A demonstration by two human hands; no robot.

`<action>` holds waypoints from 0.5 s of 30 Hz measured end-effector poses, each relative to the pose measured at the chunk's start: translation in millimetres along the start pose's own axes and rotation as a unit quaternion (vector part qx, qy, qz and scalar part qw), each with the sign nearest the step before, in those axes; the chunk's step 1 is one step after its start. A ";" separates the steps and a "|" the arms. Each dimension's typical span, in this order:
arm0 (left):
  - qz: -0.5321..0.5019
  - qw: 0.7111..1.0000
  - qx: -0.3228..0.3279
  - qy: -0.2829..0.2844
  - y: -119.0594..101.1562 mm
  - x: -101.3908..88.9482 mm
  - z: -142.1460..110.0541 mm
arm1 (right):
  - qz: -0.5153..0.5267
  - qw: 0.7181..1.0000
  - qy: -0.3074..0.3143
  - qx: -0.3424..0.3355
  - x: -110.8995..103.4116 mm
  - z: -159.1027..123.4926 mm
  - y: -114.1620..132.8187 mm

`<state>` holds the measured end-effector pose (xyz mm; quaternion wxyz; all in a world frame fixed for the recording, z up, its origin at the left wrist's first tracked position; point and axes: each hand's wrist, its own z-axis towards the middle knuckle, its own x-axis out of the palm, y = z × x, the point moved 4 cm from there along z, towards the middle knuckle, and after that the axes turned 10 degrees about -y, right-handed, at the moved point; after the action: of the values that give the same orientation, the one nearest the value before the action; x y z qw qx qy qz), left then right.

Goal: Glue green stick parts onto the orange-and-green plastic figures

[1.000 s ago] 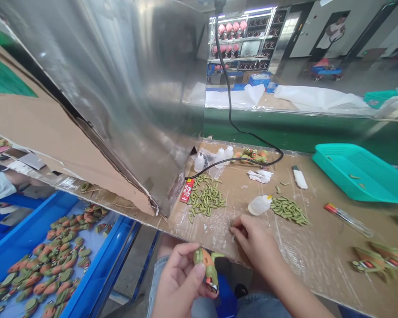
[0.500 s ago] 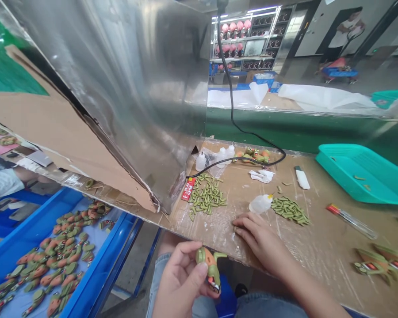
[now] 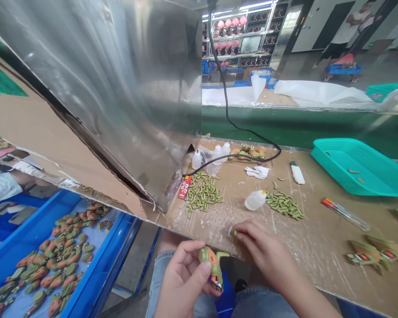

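My left hand (image 3: pixel 187 276) is closed round a small green and orange figurine (image 3: pixel 215 264), which has an arm-like piece sticking out and a face with red at its lower end. To the right, just above the table's near edge, my right hand (image 3: pixel 260 243) pinches a small green piece (image 3: pixel 234 232) between thumb and fingers. Beyond this hand lies a translucent squeeze bottle (image 3: pixel 255 200) with a yellow tip, tilted on its side. Small curved green pieces form one pile (image 3: pixel 285 205) beside the bottle and another pile (image 3: pixel 204 193) further left.
A blue crate (image 3: pixel 96 265) of figurines stands at lower left. A metal panel (image 3: pixel 135 88) rises beside the table, and a black cable (image 3: pixel 226 101) hangs across it. A turquoise tray (image 3: pixel 351 176), a capped knife-like tool (image 3: pixel 297 172) and figurines (image 3: pixel 368 254) lie rightward. A person (image 3: pixel 348 31) stands far back.
My right hand has lifted slightly off the tabletop, and the green piece in its fingers now shows. My left hand still holds the figurine. The view has shifted a little.
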<state>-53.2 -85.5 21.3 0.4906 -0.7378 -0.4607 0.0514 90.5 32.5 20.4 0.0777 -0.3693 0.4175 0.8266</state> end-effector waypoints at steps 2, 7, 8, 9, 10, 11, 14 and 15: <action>0.004 1.000 -0.003 0.011 1.4 1.6 -1.4 | 0.030 0.999 -0.018 -0.015 -18.5 -1.8 23.9; 0.011 0.998 -0.021 0.054 5.2 9.3 -7.4 | 0.081 0.995 -0.017 -0.059 -41.3 -9.1 68.3; 0.012 0.997 -0.025 0.066 5.9 10.8 -8.6 | 0.083 0.995 -0.008 -0.061 -40.7 -10.7 70.9; 0.013 0.997 -0.027 0.077 6.5 12.0 -9.8 | 0.086 0.994 -0.001 -0.062 -39.6 -12.0 71.8; 0.014 0.996 -0.027 0.085 6.8 12.7 -10.7 | 0.089 0.994 0.005 -0.061 -38.1 -13.3 71.5; 0.015 0.995 -0.023 0.091 6.9 12.8 -11.4 | 0.092 0.994 0.008 -0.058 -36.9 -14.3 70.6; 0.019 0.996 -0.007 0.092 6.5 10.9 -12.8 | 0.094 0.993 0.020 -0.065 -34.7 -16.8 69.4; 0.018 0.996 0.000 0.093 6.3 10.3 -13.4 | 0.095 0.993 0.026 -0.065 -34.6 -17.2 69.7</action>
<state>-36.3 -87.7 27.2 0.5304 -0.7475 -0.3999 -0.0087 94.1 -18.8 81.3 -0.0364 -0.3536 0.3980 0.8457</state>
